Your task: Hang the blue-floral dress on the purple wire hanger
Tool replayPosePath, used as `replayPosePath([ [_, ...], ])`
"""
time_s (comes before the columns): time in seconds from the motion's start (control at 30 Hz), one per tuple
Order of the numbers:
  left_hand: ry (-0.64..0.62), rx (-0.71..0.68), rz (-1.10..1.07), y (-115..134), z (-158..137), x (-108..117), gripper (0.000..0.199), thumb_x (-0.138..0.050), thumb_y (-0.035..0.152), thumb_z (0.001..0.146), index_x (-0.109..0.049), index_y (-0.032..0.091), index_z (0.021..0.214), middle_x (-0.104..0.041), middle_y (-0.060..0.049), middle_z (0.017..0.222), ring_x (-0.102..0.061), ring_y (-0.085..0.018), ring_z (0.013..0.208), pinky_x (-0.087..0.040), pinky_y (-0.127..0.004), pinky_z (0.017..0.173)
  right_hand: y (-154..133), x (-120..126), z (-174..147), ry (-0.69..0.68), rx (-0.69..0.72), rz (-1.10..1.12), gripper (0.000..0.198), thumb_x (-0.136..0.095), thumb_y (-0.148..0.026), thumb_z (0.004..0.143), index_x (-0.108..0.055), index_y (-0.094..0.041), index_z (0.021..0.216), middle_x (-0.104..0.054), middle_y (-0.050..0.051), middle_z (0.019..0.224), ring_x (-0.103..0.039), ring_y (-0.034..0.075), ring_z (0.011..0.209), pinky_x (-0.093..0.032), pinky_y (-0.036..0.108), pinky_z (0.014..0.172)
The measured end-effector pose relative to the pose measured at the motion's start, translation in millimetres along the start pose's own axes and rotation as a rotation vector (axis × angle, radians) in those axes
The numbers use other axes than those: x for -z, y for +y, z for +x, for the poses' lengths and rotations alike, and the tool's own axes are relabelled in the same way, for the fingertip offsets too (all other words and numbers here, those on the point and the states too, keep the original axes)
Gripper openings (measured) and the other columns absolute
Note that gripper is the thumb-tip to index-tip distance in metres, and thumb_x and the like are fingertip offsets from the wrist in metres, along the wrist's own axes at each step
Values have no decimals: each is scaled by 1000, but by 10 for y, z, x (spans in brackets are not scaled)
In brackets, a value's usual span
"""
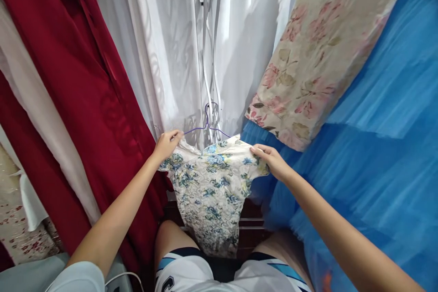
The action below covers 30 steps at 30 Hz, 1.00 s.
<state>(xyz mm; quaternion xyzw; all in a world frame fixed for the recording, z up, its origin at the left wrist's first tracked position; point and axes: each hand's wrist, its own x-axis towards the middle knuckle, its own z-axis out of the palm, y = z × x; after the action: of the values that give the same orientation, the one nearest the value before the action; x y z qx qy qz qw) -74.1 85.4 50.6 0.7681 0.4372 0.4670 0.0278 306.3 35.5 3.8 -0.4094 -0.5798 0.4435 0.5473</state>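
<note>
we log, to the right of the right hand [273, 160] and close behind it, a tiered blue tulle gown [376, 169]. straight ahead of both hands, a white curtain [171, 32]. left of the left hand [168, 142], a dark red gown [82, 100]. above and beyond the right hand, a pink-floral garment [308, 77]. beyond the gap between the hands, upright white metal scrollwork [204, 66].

between the hands: a blue-floral short-sleeved top [212, 191]. we read its long axis as running from the neckline down toward the knees [174, 235], with its shoulder line spanning hand to hand. the left hand pinches one shoulder; the right grips the opposite shoulder, farther out by the sleeve.

smallest: a purple hanger [206, 124], its arms meeting the top's neckline just beyond the grips. we judge the left hand nearer to it; this offset seems the relation that matters. whether the hook catches the scrollwork, we cannot tell.
</note>
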Motion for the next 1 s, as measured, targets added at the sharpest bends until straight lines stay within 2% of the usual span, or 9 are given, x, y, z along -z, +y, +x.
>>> replayPosePath([
  [0.13,-39,-25,109,141,37,24,30,-52,43,89,-66,18,95,-66,-2,83,-58,-19,78,-37,-26,69,-291,48,117,130,156,-90,34,-73,-50,74,-61,-18,71,-54,-2,61,-47,11,54,-35,23,49],
  [0.27,44,12,154,105,185,-33,20,-50,29,86,-66,18,92,-66,-3,80,-57,-19,74,-37,-26,69,-682,-252,253,130,211,-145,33,-71,-50,76,-65,-17,75,-56,1,64,-51,14,60,-39,23,52],
  [0.4,183,143,-19,-94,83,-181,18,-48,31,86,-57,18,77,-58,-1,71,-52,-16,71,-36,-25,67,-890,-761,-224,-212,273,-306,42,-56,-57,87,-69,-17,82,-63,2,73,-56,16,68,-47,26,64],
  [0.47,259,219,-121,-162,-64,-257,27,-42,35,88,-48,19,67,-49,0,64,-47,-15,65,-35,-25,62,-915,-925,-578,-557,269,-338,47,-43,-56,94,-71,-19,104,-70,5,98,-62,21,88,-51,32,80],
  [0.53,343,273,-238,-142,-209,-317,29,-38,36,89,-42,20,65,-45,1,62,-44,-14,61,-35,-24,59,-862,-976,-839,-726,302,-397,45,-42,-51,97,-63,-23,125,-67,6,117,-62,24,105,-48,36,93],
  [0.67,389,377,-802,265,-373,-408,27,-40,41,90,-43,20,72,-40,3,58,-39,-11,50,-35,-23,51,-504,-919,-902,-539,485,-706,73,-66,-40,85,-36,-24,150,-47,11,146,-46,29,132,-37,43,110],
  [0.8,10,440,-1341,955,-442,-542,38,-40,57,91,-38,22,75,-21,8,52,-24,-8,40,-30,-21,44,-76,-985,-770,-359,660,-931,105,-74,-29,73,-12,-18,157,-28,18,156,-22,37,144,-18,56,117],
  [0.9,-187,474,-1509,1338,-526,-692,35,-53,51,89,-40,21,75,-24,8,52,-28,-6,41,-32,-19,45,98,-1030,-802,-223,677,-941,108,-70,-23,69,-8,-15,156,-40,21,146,-37,38,135,-30,56,111],
  [1.0,-224,495,-1553,1437,-606,-838,24,-69,34,81,-52,20,90,-51,3,67,-52,-9,58,-44,-20,58,170,-872,-915,-166,604,-934,96,-71,-32,66,-26,-17,150,-56,17,124,-57,34,109,-50,43,87],
])
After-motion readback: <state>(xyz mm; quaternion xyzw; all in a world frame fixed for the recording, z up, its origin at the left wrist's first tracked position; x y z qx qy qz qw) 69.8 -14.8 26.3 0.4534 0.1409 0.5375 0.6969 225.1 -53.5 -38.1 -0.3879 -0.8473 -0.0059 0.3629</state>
